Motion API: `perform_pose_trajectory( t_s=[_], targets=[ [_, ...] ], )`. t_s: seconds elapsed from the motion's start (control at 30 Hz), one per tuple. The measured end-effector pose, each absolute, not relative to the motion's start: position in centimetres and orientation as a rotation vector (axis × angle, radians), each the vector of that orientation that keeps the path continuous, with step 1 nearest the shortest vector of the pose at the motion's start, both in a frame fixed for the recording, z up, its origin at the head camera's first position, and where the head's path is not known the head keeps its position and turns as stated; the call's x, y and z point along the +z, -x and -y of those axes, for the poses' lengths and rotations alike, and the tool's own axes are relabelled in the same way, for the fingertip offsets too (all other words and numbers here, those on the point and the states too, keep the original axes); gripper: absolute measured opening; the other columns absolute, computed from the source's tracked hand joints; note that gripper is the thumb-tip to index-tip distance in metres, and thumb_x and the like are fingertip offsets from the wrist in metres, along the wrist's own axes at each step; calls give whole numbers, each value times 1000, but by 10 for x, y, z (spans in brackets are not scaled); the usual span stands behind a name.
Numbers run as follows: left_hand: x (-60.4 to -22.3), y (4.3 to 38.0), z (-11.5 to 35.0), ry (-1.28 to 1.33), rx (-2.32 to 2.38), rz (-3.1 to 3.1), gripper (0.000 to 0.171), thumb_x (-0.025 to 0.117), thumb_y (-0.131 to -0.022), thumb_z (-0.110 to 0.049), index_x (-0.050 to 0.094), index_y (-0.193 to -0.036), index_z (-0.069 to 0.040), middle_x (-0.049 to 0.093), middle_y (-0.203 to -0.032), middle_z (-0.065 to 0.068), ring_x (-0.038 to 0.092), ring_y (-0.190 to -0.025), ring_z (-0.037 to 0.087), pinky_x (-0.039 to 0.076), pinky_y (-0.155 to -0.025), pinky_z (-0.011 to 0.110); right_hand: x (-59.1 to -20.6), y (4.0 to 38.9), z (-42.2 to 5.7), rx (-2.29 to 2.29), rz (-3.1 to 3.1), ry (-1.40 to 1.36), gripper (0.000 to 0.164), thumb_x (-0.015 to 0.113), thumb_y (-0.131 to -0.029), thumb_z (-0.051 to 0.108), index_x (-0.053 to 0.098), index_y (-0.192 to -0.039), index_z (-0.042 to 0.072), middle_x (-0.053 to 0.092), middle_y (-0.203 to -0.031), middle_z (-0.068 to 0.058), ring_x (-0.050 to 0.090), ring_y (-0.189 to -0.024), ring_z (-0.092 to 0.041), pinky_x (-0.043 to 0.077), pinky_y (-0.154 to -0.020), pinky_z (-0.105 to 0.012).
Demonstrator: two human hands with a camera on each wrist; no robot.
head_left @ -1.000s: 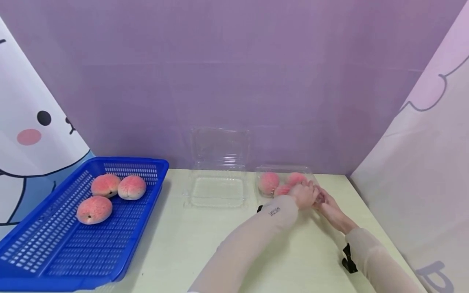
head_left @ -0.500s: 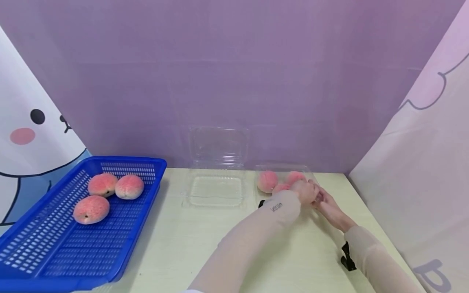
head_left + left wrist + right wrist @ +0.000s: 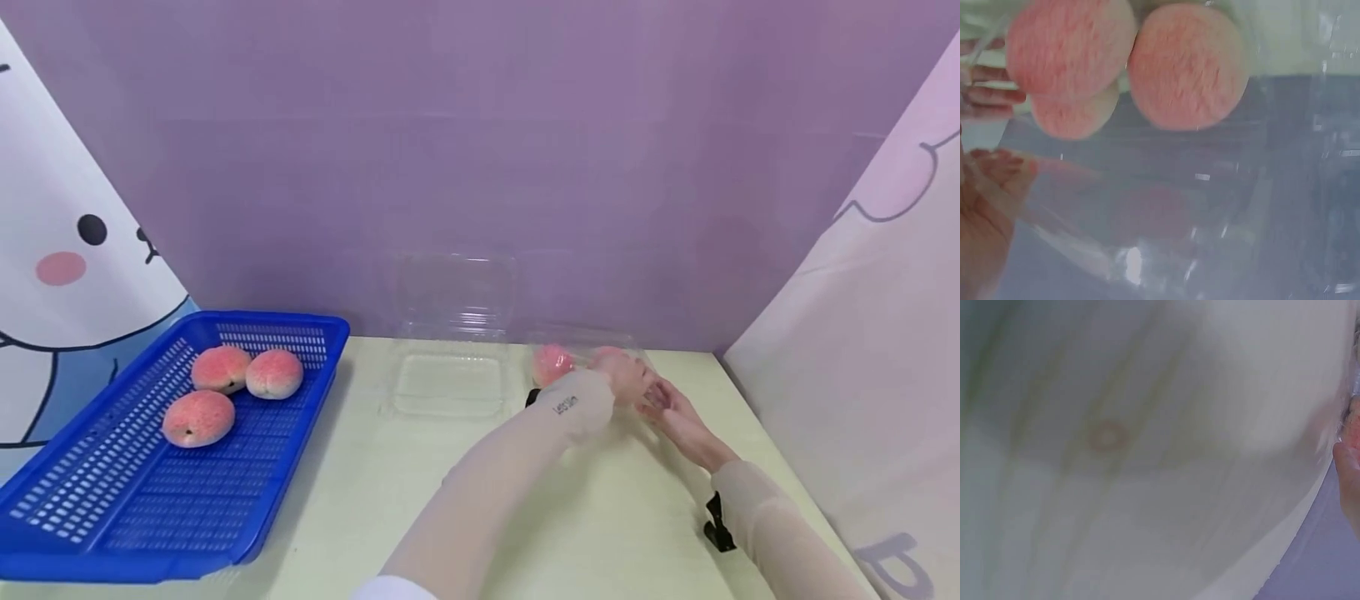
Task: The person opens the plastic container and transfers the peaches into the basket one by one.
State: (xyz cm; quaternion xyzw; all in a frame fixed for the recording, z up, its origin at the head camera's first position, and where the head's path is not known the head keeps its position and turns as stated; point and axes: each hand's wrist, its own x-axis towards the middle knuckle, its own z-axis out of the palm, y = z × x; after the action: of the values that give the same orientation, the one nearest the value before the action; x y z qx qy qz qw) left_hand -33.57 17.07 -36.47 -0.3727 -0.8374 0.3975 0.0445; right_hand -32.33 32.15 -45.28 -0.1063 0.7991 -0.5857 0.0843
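At the right of the table stands a clear plastic clamshell with peaches in it. One peach shows at its left under a shiny film of plastic, and another lies partly behind my left hand. That hand grips the clamshell's right side, its arm crossing in front. My right hand holds the same right corner from outside. In the left wrist view, several peaches sit close together, with a transparent sheet of plastic beside them. The right wrist view shows a thumb against the plastic.
A second clear clamshell stands open to the left, its lid upright at the back. Farther left is a blue basket with three peaches. A purple backdrop rises behind the table.
A glossy reflection now lies over the left peach, and the clamshell's plastic has shifted over the fruit. Both hands stay at its right side with small finger movements. The head view tilts slightly.
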Motion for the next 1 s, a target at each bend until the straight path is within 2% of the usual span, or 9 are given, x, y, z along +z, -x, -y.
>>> perform_pose_trajectory(
  t_s=[0.13, 0.23, 0.37, 0.53, 0.67, 0.73, 0.93, 1.0],
  targets=[
    [-377, 335, -170, 1124, 1157, 2493, 48, 24, -100, -29, 17, -146, -17, 36, -142, -2, 48, -112, 3, 45, -84, 11, -455, 322, -324, -1735, -2391, 271, 78, 51, -93, 16, -4, -144, -4, 4, -150, -26, 9, -137, -42, 21, -109, -49],
    [-388, 335, -171, 1070, 1050, 2527, 48, 24, -100, -32, 20, -146, -16, 34, -143, 1, 46, -116, 7, 47, -80, 10, -457, 322, -323, -1708, -2408, 260, 76, 50, -93, 15, -3, -144, -5, 8, -150, -27, 15, -136, -41, 27, -108, -45],
    [-394, 334, -172, 1044, 901, 2575, 50, 25, -100, -38, 22, -146, -19, 29, -148, 3, 37, -130, 14, 45, -92, 18, -459, 324, -323, -1724, -2415, 265, 75, 49, -93, 12, -4, -144, -5, 7, -150, -27, 14, -137, -41, 26, -107, -47],
    [-401, 336, -161, 1120, 826, 2539, 50, 26, -100, -34, 17, -147, -19, 22, -152, 1, 27, -137, 16, 30, -109, 27, -456, 324, -326, -1731, -2430, 293, 81, 52, -92, 15, -8, -143, -5, 0, -151, -25, 6, -137, -43, 18, -109, -53],
    [-404, 336, -146, 1157, 684, 2595, 48, 26, -100, -30, 18, -147, -21, 20, -152, -1, 22, -139, 16, 25, -111, 28, -455, 324, -327, -1724, -2422, 317, 82, 52, -92, 15, -9, -143, -4, 0, -151, -25, 5, -137, -43, 15, -109, -54],
    [-403, 334, -136, 1140, 606, 2627, 48, 29, -100, -31, 22, -146, -22, 24, -151, -1, 24, -138, 16, 28, -110, 28, -456, 324, -327, -1722, -2417, 330, 81, 52, -92, 14, -9, -143, -5, 1, -150, -26, 6, -137, -44, 16, -109, -53],
    [-393, 329, -95, 1070, 477, 2732, 49, 35, -99, -29, 27, -145, -14, 28, -150, 5, 26, -138, 18, 23, -112, 29, -460, 325, -327, -1714, -2421, 378, 80, 50, -93, 14, -10, -144, -3, 1, -151, -24, 6, -137, -43, 19, -106, -50],
    [-389, 331, -79, 1055, 400, 2757, 49, 40, -97, -24, 30, -143, -11, 30, -149, 6, 27, -138, 19, 22, -113, 28, -459, 326, -327, -1714, -2412, 390, 81, 50, -93, 16, -11, -144, -1, -1, -152, -23, 5, -137, -43, 19, -107, -51]
  ],
)
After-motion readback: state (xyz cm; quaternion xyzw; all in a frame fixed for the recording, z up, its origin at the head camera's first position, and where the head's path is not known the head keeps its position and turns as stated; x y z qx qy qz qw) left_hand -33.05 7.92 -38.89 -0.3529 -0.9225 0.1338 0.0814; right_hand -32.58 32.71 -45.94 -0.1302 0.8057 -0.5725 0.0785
